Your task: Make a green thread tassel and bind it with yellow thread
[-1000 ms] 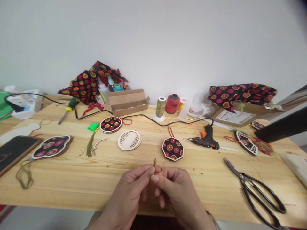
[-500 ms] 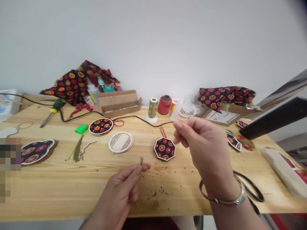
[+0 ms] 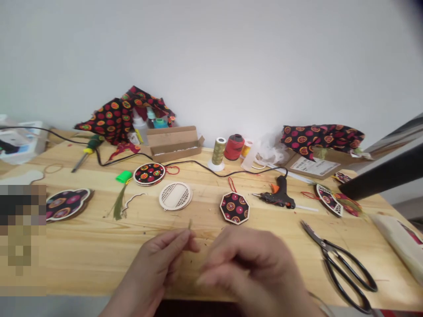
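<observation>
At the lower centre of the frame, you had brought your right hand [image 3: 254, 266] down from its raised place at centre right to just beside your left hand [image 3: 158, 257], whose grip kept its pinch on an olive-green strand [image 3: 190, 224]. With both hands together again, the work on the strand appeared to be a two-handed matter once more, though nothing marked it as finished. Your right hand was blurred and its fingers curled; whether that grip held anything could not be told. The strand was at lower centre, above the surface [image 3: 82, 259]; its short tip stood nearly upright over your left thumb, thin, dull and soft in outline, the rest hidden by your fingers. The octagonal ornament [image 3: 235, 208] lay near, just above your hands in the frame, while the black-handled scissors [image 3: 325, 245] rested well apart at lower right, with no hand on them
</observation>
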A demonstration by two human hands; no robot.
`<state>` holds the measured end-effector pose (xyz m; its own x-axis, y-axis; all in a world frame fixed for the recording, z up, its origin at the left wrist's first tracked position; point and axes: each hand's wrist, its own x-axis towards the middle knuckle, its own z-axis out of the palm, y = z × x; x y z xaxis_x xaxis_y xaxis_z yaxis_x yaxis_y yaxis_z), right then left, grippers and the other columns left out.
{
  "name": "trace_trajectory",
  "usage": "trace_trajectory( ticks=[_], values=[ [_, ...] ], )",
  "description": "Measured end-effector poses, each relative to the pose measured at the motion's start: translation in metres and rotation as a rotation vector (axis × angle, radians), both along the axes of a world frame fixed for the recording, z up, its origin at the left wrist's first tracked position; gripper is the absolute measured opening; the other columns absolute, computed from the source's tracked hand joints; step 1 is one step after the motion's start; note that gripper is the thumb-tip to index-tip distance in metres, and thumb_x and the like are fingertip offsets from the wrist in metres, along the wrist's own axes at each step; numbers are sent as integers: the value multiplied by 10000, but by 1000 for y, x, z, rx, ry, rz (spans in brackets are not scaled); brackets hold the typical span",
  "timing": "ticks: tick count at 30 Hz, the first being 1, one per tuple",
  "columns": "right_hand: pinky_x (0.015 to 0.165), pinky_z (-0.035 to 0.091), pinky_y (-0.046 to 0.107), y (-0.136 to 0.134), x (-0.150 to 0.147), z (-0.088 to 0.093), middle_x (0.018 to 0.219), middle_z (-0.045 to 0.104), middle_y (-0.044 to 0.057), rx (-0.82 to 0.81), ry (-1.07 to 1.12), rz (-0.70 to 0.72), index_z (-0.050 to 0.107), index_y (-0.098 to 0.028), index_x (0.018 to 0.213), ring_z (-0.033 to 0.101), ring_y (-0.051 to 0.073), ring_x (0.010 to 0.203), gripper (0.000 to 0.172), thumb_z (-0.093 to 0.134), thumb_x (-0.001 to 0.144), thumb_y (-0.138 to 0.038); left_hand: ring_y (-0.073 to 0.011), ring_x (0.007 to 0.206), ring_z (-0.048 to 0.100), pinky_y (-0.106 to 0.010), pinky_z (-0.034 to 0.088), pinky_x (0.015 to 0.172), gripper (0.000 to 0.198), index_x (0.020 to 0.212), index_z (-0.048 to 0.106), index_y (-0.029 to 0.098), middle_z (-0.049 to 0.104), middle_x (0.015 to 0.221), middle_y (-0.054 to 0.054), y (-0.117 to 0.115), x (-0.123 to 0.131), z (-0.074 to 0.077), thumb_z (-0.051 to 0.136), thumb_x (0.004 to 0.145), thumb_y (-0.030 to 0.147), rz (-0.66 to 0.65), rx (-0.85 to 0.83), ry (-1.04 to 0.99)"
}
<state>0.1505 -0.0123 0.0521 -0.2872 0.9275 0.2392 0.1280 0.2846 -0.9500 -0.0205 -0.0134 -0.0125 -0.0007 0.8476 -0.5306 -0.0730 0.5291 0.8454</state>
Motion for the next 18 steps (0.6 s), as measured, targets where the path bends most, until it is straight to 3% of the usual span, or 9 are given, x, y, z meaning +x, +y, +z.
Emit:
trace_trajectory(
  ticks=[5, 8, 10, 13, 14, 16, 18],
  values=[
    [746, 457, 227, -1, 63, -27, 856, 635, 6, 43, -103, -565, 644, -200, 625, 599, 131, 826, 127, 690, 740, -226, -157, 604, 556, -234, 352, 585, 346, 583, 689, 198, 642, 586, 12, 2, -18, 11, 508, 831, 357, -579, 184, 405],
    [892, 421, 280, -2, 80, -39, 1029, 612, 19, 32, 61, -844, 619, -189, 633, 561, 160, 1014, 142, 693, 738, -251, -163, 583, 552, -240, 343, 575, 353, 584, 692, 216, 622, 558, 21, 8, -31, 23, 482, 836, 347, -724, 281, 537],
    [883, 442, 297, -2, 76, -42, 997, 637, 39, -25, 177, -850, 629, -183, 647, 570, 169, 1008, 133, 690, 740, -256, -153, 556, 513, -231, 335, 544, 324, 576, 707, 218, 605, 552, 14, 13, -34, 30, 535, 797, 381, -647, 255, 478],
    [620, 507, 252, -2, 52, -44, 751, 673, 44, -280, 274, -574, 636, -169, 644, 626, 138, 673, 172, 665, 763, -290, -101, 397, 260, -226, 196, 411, 368, 664, 743, 193, 401, 412, 53, 15, -22, 35, 556, 757, 496, -168, 179, 297],
    [533, 489, 237, -3, 42, -45, 660, 666, 36, -382, 288, -452, 624, -162, 627, 597, 119, 548, 203, 659, 768, -304, -99, 399, 219, -226, 171, 411, 379, 722, 753, 182, 301, 391, 78, 14, -15, 34, 563, 753, 509, -76, 170, 235],
    [467, 453, 218, -5, 19, -48, 525, 639, 27, -542, 297, -287, 591, -150, 588, 551, 103, 439, 245, 662, 757, -313, -97, 419, 232, -220, 195, 429, 340, 779, 759, 169, 275, 407, 89, 9, 0, 29, 626, 725, 477, -50, 149, 154],
    [454, 434, 203, -7, 0, -52, 466, 616, 19, -636, 311, -238, 582, -143, 573, 533, 95, 417, 244, 684, 719, -310, -94, 422, 248, -217, 189, 433, 326, 778, 754, 161, 302, 406, 85, 3, 14, 23, 627, 739, 459, -46, 150, 123]
  ],
)
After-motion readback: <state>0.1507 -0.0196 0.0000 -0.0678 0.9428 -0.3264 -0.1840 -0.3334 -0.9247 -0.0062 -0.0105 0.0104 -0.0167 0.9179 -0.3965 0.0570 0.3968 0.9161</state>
